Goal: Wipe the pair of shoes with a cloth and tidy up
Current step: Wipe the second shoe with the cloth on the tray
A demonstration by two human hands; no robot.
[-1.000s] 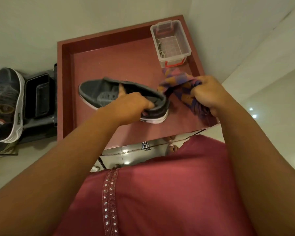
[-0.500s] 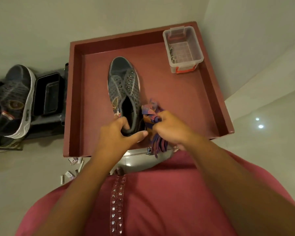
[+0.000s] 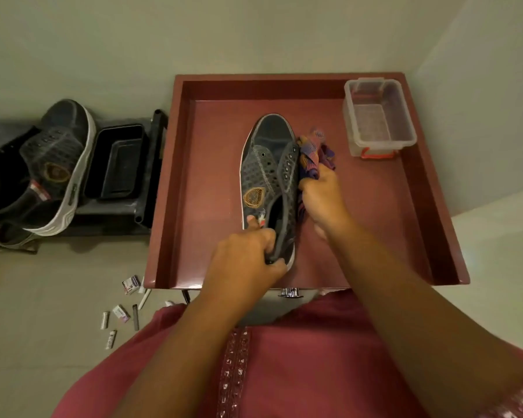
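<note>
Grey canvas, the shoe now lies flat on the red tray, toe pointing away, where a second ago it was held up sideways in the air. The left hand grips its heel, thumb on the tongue side and fingers curled round the back. The right hand has slid forward along the shoe's right flank since half a second ago, fingers bunched round the cloth, which is pressed against the eyelet side. That suggests the wipe has moved from the heel up to the side panel. The other shoe sits on a black rack off to the left, apparently waiting its turn. A clear box stands in the tray's far right corner.
</note>
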